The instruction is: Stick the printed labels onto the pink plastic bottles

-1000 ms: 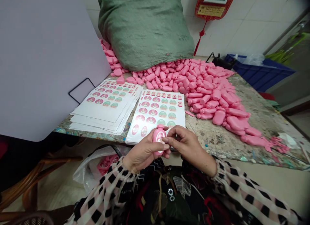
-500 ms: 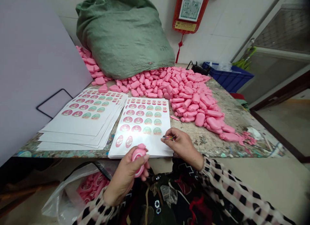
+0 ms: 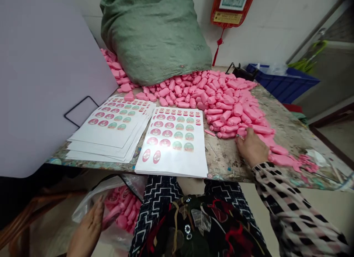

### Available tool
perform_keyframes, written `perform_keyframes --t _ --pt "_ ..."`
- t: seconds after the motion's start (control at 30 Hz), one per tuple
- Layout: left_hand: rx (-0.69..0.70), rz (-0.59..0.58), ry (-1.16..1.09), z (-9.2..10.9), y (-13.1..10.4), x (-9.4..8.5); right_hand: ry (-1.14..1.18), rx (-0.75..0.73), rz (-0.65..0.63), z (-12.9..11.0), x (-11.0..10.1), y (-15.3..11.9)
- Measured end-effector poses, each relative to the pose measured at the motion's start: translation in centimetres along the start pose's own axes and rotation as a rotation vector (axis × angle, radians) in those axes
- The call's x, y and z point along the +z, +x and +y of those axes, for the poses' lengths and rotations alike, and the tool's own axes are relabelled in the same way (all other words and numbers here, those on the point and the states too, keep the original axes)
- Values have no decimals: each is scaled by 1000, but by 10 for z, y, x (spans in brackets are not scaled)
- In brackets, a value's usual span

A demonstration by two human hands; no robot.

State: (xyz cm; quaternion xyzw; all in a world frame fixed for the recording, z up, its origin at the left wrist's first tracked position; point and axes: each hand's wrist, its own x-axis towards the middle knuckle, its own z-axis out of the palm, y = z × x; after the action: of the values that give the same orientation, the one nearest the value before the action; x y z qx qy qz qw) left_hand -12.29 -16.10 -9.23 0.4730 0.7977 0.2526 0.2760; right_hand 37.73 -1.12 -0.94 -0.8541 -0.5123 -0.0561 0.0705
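Note:
At lower left, my left hand point(image 3: 90, 225) is open, with its fingers stretched out beside a pink bottle point(image 3: 111, 215) at the mouth of a clear plastic bag point(image 3: 83, 207). More pink bottles, some with labels, lie inside the bag. My right hand point(image 3: 252, 148) reaches to the near edge of a heap of pink plastic bottles point(image 3: 226, 102), its fingers curled down against them. A small shiny bit shows at its fingertips, too small to name. Between the hands lies a stack of sticker sheets point(image 3: 184, 163), printed with pink and green labels.
A second stack of sheets point(image 3: 91, 142) lies left, beside a large pale panel point(image 3: 49, 83) and a bent black wire point(image 3: 79, 107). Behind stands a big green sack point(image 3: 155, 35). A blue crate point(image 3: 284, 83) is at back right; pink scraps point(image 3: 308, 163) lie near the table's right edge.
My left hand has gone down left to the bag and opened beside a bottle. My right hand has moved right from the sticker sheets to the bottle heap. The view has shifted.

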Motion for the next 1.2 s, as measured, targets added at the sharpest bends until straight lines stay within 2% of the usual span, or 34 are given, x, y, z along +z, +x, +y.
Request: perform_keyframes --t 0.07,0.17,0.27,0.3,0.4,0.5,0.57,0.6,0.67,0.73,0.8,0.87,0.9,0.97,1.1,1.13,1.2 --pt "-89 32 3 1 -2 -1 34 4 12 -1 6 2" --pt "-137 -87 -193 24 -8 6 106 28 24 1 11 2" --pt "-58 -172 -322 62 -17 18 142 20 6 6 11 0" --pt "-16 -164 -360 75 -20 21 148 8 -8 8 9 -1" --pt "73 -224 -419 110 -27 30 206 22 -27 8 -1 -5" --pt "104 -329 -497 135 -32 36 432 72 66 -10 -19 -18" --pt "98 -434 -629 149 -35 42 746 -20 48 -36 -30 -41" --pt "87 -489 -734 156 -36 46 942 -114 -73 -52 -35 -57" --pt "49 -594 -992 170 -39 55 1205 -255 -405 -85 -40 -94" --pt "-12 -671 -1216 181 -42 64 1291 -349 -693 -113 -41 -130" --pt "-87 -696 -1321 185 -43 69 1247 -520 -839 -130 -39 -155" --pt "-150 -651 -1325 182 -42 68 1169 -648 -860 -134 -35 -162" --pt "-163 -605 -1297 178 -41 66 1119 -680 -828 -134 -33 -160" --pt "-137 -460 -1182 167 -35 56 987 -687 -686 -129 -29 -143" --pt "101 -65 -711 147 -14 32 531 -620 -253 -120 -15 -96" --pt "157 6 -573 143 -8 27 415 -604 -188 -118 -11 -86" --pt "226 68 -339 136 3 21 244 -583 -131 -115 -2 -73"
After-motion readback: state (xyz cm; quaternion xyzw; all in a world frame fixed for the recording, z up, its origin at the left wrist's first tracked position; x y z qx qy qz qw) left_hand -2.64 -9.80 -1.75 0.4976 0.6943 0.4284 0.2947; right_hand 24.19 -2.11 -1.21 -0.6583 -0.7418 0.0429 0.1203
